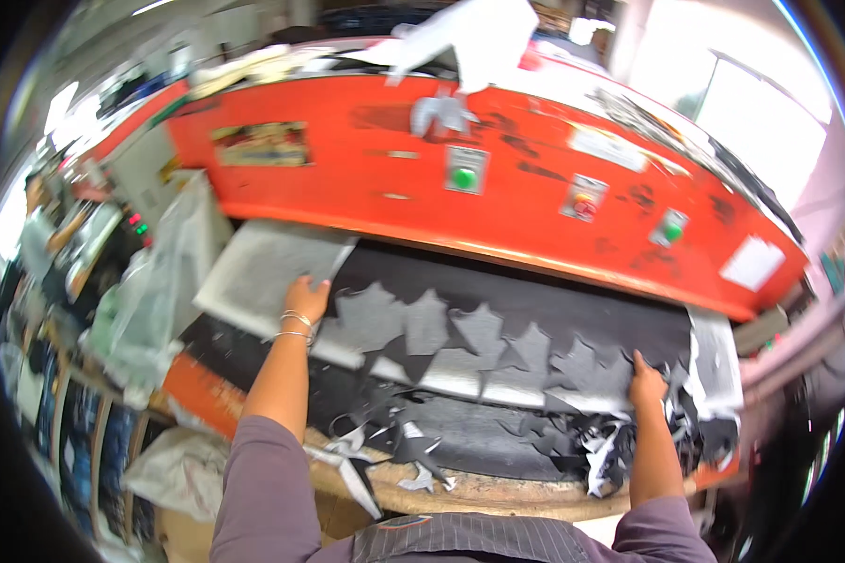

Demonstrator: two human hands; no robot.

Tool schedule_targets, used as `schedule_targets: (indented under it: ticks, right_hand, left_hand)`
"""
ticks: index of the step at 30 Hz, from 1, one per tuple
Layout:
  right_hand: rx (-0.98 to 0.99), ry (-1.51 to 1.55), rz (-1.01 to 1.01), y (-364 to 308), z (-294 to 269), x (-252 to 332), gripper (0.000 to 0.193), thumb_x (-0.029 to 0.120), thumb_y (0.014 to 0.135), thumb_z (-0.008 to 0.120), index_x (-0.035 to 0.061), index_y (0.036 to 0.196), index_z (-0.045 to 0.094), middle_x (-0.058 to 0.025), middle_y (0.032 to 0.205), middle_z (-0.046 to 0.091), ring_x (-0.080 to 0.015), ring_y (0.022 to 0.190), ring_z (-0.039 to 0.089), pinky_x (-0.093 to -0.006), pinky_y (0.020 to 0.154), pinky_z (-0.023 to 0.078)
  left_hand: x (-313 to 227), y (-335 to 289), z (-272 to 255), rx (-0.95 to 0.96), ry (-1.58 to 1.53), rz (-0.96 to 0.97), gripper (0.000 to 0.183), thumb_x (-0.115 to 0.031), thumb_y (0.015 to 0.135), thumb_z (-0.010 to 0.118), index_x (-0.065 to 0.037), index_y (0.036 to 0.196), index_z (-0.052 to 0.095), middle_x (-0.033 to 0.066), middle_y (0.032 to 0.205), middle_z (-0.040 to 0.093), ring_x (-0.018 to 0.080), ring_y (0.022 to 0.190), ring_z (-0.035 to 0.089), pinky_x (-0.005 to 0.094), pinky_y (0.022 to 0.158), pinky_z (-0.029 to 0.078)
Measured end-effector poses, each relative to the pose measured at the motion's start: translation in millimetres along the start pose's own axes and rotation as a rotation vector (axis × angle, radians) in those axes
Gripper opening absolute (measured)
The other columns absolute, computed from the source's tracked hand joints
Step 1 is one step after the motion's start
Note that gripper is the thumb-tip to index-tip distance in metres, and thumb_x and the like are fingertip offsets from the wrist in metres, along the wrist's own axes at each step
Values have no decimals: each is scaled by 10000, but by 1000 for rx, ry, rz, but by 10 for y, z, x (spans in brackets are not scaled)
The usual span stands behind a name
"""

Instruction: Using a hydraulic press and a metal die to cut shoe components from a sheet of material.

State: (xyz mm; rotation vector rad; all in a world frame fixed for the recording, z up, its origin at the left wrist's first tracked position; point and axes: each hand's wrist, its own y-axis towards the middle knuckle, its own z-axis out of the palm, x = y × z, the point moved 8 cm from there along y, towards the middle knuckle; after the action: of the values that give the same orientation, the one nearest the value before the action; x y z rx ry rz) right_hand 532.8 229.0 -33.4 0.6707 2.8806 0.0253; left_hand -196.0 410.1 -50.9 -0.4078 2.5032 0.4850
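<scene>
The left hand (306,298) is being laid flat, fingers spread, on the grey sheet (394,333) near the left end of the bed, bangles showing at the wrist. The right hand (645,383) is being pressed down on the same sheet at its right end, fingers curled over the ragged edge; whether anything is being pinched there cannot be told. The sheet is being held stretched across the black cutting bed (554,310), just under the orange press head (422,159). Star-like notches are being shown along much of its length, so a good part is judged already cut, with only the plain rectangle at the far left untouched. Offcuts (413,450) are being left scattered along the bed's near edge, thickest at the right corner. Green buttons (464,176) are being shown on the press front. Clear plastic bags (155,291) are hanging off the left corner, and daylight is flooding in from the upper right.
</scene>
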Motion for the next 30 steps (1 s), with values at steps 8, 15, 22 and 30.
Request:
schedule_targets:
  ticks: [8,15,22,30]
  right_hand:
    - [55,59,167,-56,21,311,573,136,858,479,354,1385,421,-68,1077,656,-251,1068,595,-617,896,396]
    - [10,29,140,-190,84,416,561,134,877,469,381,1378,420,-87,1000,652,-263,965,633,-629,813,444]
    - [226,314,87,-1081,102,620,518,113,856,481,231,1360,483,-185,866,665,-355,810,652,-487,707,517]
    - [-11,411,-8,-1106,-491,-689,283,135,828,586,93,1099,658,-91,1013,650,-277,979,613,-381,832,497]
  left_hand:
    - [-403,95,121,227,249,33,526,-397,889,578,-7,1216,444,293,1034,625,463,982,589,519,824,460]
    - [97,-152,-226,130,341,138,593,-436,899,571,26,1257,473,307,1129,584,473,1051,548,494,873,445]
    - [359,198,-327,58,343,287,613,-430,906,577,74,1240,477,319,1162,566,461,1082,537,453,897,437]
    - [-783,57,-540,-88,231,541,472,-168,824,665,-10,1243,517,203,1226,544,370,1148,515,424,960,419]
